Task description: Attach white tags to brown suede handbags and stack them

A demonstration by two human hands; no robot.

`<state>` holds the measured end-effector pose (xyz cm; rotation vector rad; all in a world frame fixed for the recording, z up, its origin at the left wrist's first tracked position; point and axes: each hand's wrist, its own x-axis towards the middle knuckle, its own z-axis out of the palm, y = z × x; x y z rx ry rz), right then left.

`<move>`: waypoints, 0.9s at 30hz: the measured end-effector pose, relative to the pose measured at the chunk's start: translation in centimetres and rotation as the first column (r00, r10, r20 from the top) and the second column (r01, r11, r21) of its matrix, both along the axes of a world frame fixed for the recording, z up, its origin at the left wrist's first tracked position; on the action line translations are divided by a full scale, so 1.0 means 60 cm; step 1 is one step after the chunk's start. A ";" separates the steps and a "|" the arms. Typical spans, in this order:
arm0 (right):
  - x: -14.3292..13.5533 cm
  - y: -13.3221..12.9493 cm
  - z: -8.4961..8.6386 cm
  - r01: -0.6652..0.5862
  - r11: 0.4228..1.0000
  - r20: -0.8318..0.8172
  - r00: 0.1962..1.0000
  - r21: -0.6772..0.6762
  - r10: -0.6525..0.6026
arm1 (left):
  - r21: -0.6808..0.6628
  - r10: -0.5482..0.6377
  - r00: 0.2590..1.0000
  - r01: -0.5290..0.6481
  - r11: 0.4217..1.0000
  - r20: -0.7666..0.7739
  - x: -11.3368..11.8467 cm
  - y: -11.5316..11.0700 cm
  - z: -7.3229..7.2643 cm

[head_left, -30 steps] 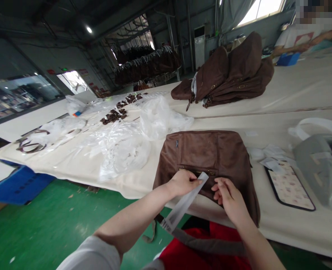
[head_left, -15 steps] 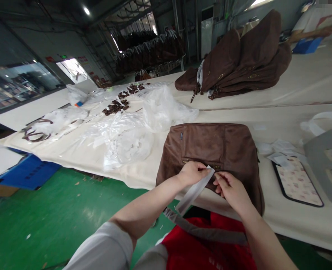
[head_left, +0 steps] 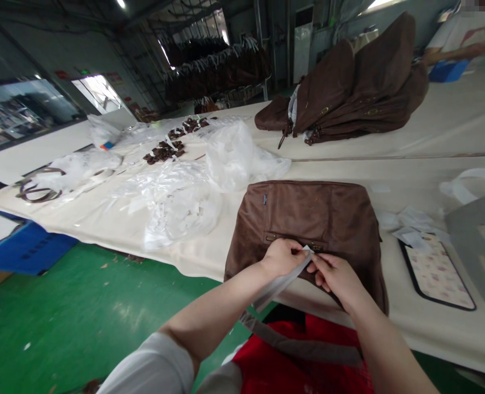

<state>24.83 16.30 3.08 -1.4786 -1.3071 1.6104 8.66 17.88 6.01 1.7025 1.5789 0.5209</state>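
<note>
A brown leather-look bag (head_left: 295,210) lies flat on the table in front of me, its zip with brass-coloured parts (head_left: 318,247) running across the lower front. Over that zip my left hand (head_left: 283,256) pinches the upper end of a narrow white strip (head_left: 281,284), whose length hangs down toward my lap. Close against it, my right hand (head_left: 333,273) has thumb and fingers pinched together at the strip's edge. What sits between those right fingertips is too small to make out. Both hands rest low over the bag's front.
Crumpled clear plastic bags (head_left: 185,210) lie left of the bag. More brown bags (head_left: 357,87) are piled behind. On the right are a patterned dark-edged tray (head_left: 442,273) and a translucent grey container (head_left: 478,246). A co-worker (head_left: 464,41) stands at the far right.
My right hand has moved slightly left, so its fingertips now meet the strip's end beside my left fingers. The view has shifted a little; the bag stays in place.
</note>
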 end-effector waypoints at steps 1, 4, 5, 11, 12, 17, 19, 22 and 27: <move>-0.001 0.000 0.000 0.002 1.000 0.010 1.000 0.005 -0.002 | -0.004 0.015 1.000 -0.015 1.000 -0.003 0.002 -0.001 0.000; -0.004 0.001 0.000 0.028 0.999 0.057 0.998 0.036 -0.030 | 0.020 0.043 0.999 -0.043 0.999 -0.009 0.006 -0.004 -0.001; -0.005 0.001 0.000 0.034 0.998 0.070 0.997 0.044 -0.037 | 0.037 0.048 0.999 -0.048 0.998 -0.009 0.006 -0.006 -0.001; -0.007 -0.003 0.005 0.036 0.999 0.071 0.997 0.034 -0.038 | 0.103 0.052 0.998 -0.050 0.993 -0.018 0.006 -0.011 0.008; -0.006 -0.003 0.005 0.035 0.999 0.068 0.997 0.033 -0.037 | 0.099 0.049 0.999 -0.047 0.994 -0.016 0.007 -0.011 0.009; -0.004 -0.001 0.004 0.010 1.000 0.076 0.997 0.021 -0.012 | 0.089 0.049 0.999 -0.047 0.995 -0.018 0.007 -0.011 0.011; -0.006 -0.001 0.005 0.001 1.000 0.097 0.995 0.019 -0.003 | 0.102 0.044 0.998 -0.040 0.994 -0.033 0.005 -0.013 0.011; -0.013 -0.002 0.009 0.015 0.997 0.166 0.986 0.079 -0.028 | 0.160 0.049 0.991 -0.028 0.987 -0.128 0.004 -0.019 0.011; -0.029 0.006 0.007 0.084 0.986 0.229 0.967 0.143 -0.116 | 0.451 0.066 0.881 0.174 0.875 -0.469 0.014 -0.037 0.003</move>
